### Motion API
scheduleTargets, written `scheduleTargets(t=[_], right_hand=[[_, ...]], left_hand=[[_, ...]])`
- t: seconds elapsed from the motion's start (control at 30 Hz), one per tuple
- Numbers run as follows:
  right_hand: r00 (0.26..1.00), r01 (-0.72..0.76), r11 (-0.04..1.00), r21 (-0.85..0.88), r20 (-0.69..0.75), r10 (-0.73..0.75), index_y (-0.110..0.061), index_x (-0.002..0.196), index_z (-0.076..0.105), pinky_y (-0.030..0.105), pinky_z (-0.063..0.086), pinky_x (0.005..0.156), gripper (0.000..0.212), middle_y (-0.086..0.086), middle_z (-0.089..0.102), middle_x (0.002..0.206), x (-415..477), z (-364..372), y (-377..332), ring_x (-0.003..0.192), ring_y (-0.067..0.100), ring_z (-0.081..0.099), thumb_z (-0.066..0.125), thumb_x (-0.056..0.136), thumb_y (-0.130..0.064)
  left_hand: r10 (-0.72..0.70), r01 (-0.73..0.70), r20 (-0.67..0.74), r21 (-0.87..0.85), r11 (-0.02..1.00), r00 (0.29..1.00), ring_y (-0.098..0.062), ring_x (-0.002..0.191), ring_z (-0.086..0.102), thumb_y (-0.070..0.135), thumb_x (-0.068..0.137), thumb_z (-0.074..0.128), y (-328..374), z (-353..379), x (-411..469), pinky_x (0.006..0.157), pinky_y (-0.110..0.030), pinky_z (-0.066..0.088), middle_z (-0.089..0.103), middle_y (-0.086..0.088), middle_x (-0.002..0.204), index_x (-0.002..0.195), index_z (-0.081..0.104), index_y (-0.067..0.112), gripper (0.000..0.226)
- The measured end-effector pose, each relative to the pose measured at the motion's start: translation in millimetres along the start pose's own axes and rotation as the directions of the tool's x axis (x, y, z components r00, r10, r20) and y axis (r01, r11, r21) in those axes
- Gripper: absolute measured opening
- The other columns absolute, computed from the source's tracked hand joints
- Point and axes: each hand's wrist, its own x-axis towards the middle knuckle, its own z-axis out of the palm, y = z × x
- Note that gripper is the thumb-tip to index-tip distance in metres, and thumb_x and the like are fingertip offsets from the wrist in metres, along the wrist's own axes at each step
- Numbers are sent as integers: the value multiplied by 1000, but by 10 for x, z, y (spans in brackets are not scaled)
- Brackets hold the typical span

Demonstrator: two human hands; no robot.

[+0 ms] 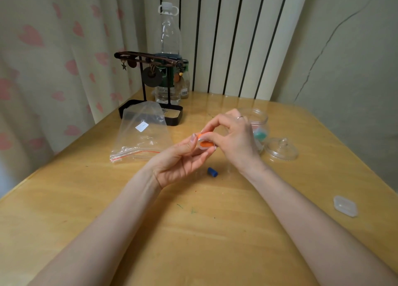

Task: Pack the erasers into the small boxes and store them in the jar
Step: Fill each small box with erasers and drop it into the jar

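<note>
Two hands are held over the middle of the desk (200,238): the small box (204,148) is gripped by curled fingers of the left hand (179,164), the orange eraser (207,144) in it pinched by fingers of the right hand (235,138).

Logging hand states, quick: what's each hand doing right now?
Left hand: holding the small clear plastic box with the orange eraser.
Right hand: pinching the same box.

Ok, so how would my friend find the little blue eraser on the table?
Look at the wooden table, then at the left hand and right hand meeting in its middle around a small box with orange inside. Just below them, between the wrists, the blue eraser lies by itself on the wood. Nothing else loose on the table is blue; it's small and stubby.
</note>
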Motion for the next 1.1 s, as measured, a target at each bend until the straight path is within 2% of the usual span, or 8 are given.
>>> scheduleTargets(t=[0.27, 0.43, 0.57, 0.73, 0.8, 0.9, 0.97, 1.1], right_hand=[[984, 142, 986, -85, 122, -131, -25, 95, 76, 27, 35, 93, 16, -6, 62, 113, -25, -31, 156, 107, 12, 46, 65, 83, -27], [959, -122, 963, 239, 279, 52, -34, 137, 42, 22, 46, 95, 64, -6, 60, 123, -109, -138, 87, 111, 5, 57, 71, 82, -18], [908, -155, 973, 173, 414, 71, -33, 132, 50, 21, 45, 98, 62, -10, 62, 119, -212, -78, 84, 110, 1, 55, 73, 78, -13], [955, -15, 1000, 20, 298, 8, -28, 108, 67, 26, 48, 90, 38, -7, 68, 101, -220, -37, 176, 97, 7, 59, 77, 71, -26], [991, -39, 998, -43, 126, 44, -30, 104, 67, 30, 50, 84, 32, -4, 67, 96, -109, -113, 289, 90, 8, 60, 72, 73, -34], [938, -263, 946, -189, -281, 205, -26, 106, 67, 31, 45, 83, 29, 2, 64, 98, 148, -366, 540, 95, 20, 56, 71, 78, -32], [917, -362, 858, -364, -304, 258, -21, 112, 66, 37, 40, 90, 32, 4, 65, 111, 269, -510, 696, 108, 28, 50, 65, 83, -33], [899, -424, 767, -482, -122, 420, -25, 127, 57, 40, 37, 101, 50, 5, 57, 128, 298, -716, 821, 122, 29, 43, 69, 81, -41]], left_hand=[[19, -19, -47, 7, 1000, 999, -27, 86, 72, 22, 37, 94, 20, -1, -16, 65, -30, 60, 70, -18, 98, 87, 73, -1, 60], [16, -15, -54, 17, 1000, 998, -31, 92, 70, 27, 42, 93, -22, -24, -1, 72, -41, 59, 64, -11, 90, 86, 67, 7, 54], [69, -38, -134, 221, 975, 989, -15, 80, 69, 35, 62, 76, -86, -13, 16, 77, -32, 59, 63, -2, 76, 83, 70, 10, 33], [184, -73, -169, 511, 856, 968, -10, 74, 62, 41, 76, 59, -192, 72, 24, 76, -27, 56, 60, -2, 77, 87, 63, 9, 34], [310, -89, -205, 688, 720, 928, -10, 79, 63, 42, 80, 59, -233, 74, 65, 72, -28, 56, 64, -1, 85, 104, 61, 7, 43], [614, -12, -80, 989, 144, 785, -10, 84, 59, 35, 86, 63, -283, -51, 142, 72, -27, 49, 64, 6, 94, 105, 60, 19, 25], [658, 83, 13, 990, -113, 753, -12, 89, 56, 34, 85, 65, -285, -160, 154, 79, -32, 47, 61, 9, 97, 99, 61, 23, 18], [494, 132, -17, 971, -200, 869, -23, 127, 35, 40, 79, 70, -294, -282, 186, 100, -25, 25, 44, -4, 137, 127, 53, 30, 51]])
